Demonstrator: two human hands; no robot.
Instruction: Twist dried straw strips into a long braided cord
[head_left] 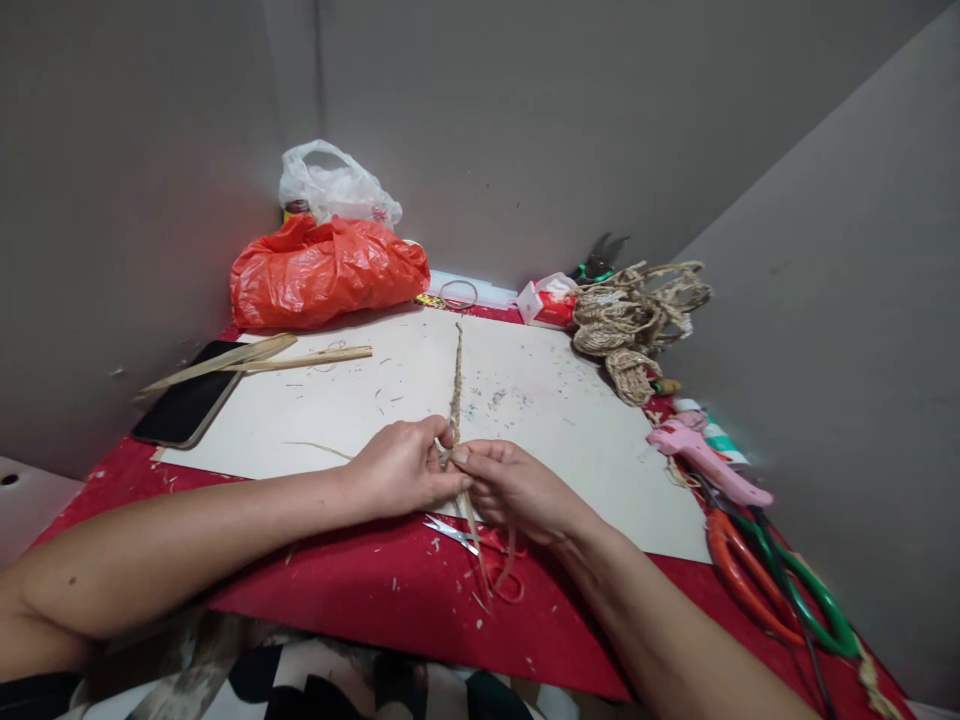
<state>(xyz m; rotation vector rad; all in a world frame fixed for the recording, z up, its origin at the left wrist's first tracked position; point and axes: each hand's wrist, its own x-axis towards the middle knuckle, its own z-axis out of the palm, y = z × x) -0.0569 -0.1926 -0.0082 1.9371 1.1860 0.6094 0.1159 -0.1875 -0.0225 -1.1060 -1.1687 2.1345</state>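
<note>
My left hand [405, 468] and my right hand [517, 490] meet over the near edge of a white board [525, 400], both closed in a pinch on a long braided straw cord [456, 385]. The cord's braided part runs away from me across the board. Its loose strands hang down below my fingers toward me. Small red-handled scissors [491, 560] lie on the red tablecloth [360, 590] just under my hands.
A black phone [187, 405] and flat dry leaf strips [255, 360] lie at the left. Orange and white plastic bags [326, 265] sit at the back. On the right are a pile of jute rope [637, 315], a pink glue gun [705, 460] and large scissors [780, 590]. Grey walls enclose the table.
</note>
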